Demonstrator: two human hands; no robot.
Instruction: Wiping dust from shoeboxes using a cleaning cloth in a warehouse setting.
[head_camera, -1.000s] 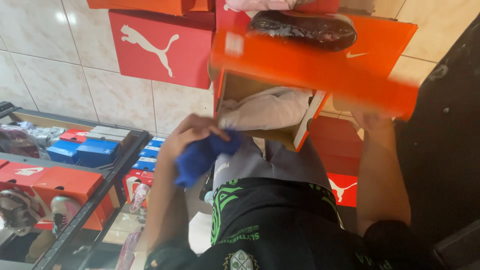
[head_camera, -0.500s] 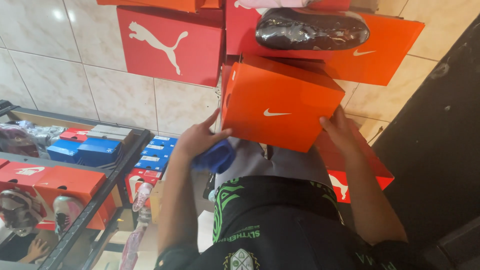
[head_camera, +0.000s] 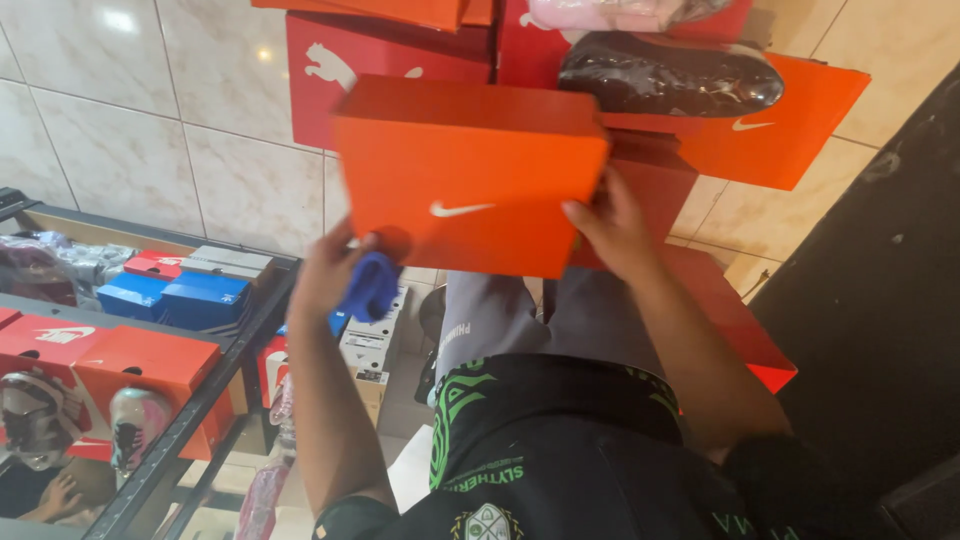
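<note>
**Orange box held up before a tiled wall**

Pale wall tiles (head_camera: 120, 130) fill the upper left of the frame, and stacked red boxes (head_camera: 400, 60) and orange ones run along the top. A dark shoe (head_camera: 670, 75) in clear wrap lies on an orange lid (head_camera: 790, 130) at upper right. At centre the person holds a closed orange box (head_camera: 470, 170) up in both hands — it is clear of the stack behind it. The left hand (head_camera: 325, 275) presses the box's lower left corner, its grip closed around a blue cloth (head_camera: 372, 285). The right hand (head_camera: 610, 225) grips the box's lower right edge, fingers curled onto its front face. At lower left a metal shelf (head_camera: 200, 400) carries orange, blue and red boxes — wrapped shoes too.
</note>
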